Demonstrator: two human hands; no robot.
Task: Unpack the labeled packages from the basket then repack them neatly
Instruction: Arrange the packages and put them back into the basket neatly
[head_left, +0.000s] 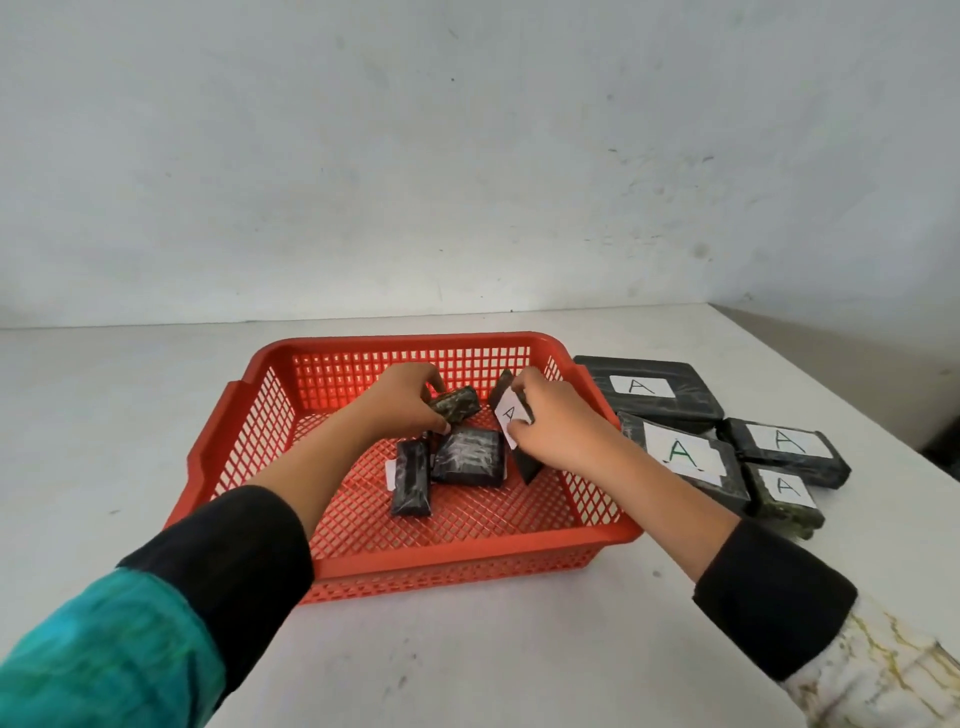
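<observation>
A red mesh basket stands on the white table. Inside it my left hand grips a small dark wrapped package. My right hand holds a tilted black package with a white "A" label, standing on edge near the basket's right wall. Two more black packages lie on the basket floor: a narrow one and a squarish one. Several unpacked packages lie right of the basket, labels up, among them a large one and another.
The table's right edge runs diagonally just behind the unpacked packages. A pale wall rises behind the table. Bare tabletop lies in front of the basket between my sleeves.
</observation>
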